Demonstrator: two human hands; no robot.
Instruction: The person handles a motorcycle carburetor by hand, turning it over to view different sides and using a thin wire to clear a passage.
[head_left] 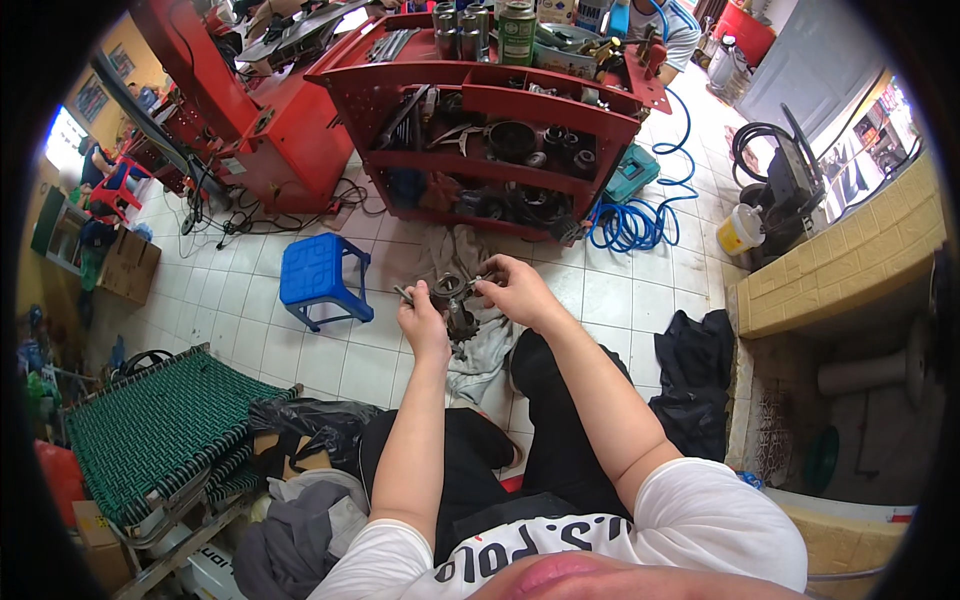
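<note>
My left hand (pixel 424 315) grips a slim metal tool or rod (pixel 404 295), which sticks out to the left past my thumb. My right hand (pixel 515 295) pinches a small metal piece (pixel 478 282) at the right side of a dark greasy metal part (pixel 458 315) with a round ring at its top. That part is between my hands, over a crumpled grey-white rag (pixel 475 370) on the tiled floor. Whether my left hand also touches the part is too small to tell.
A red tool cart (pixel 470 80), blue stool (pixel 310 270), red machine (pixel 280 150), coiled blue hose (pixel 630 225), green folding bed (pixel 170 425), black cloth (pixel 690 370) and yellow tiled wall (pixel 840 240) surround me. A person (pixel 680 40) stands behind the cart; others are far left.
</note>
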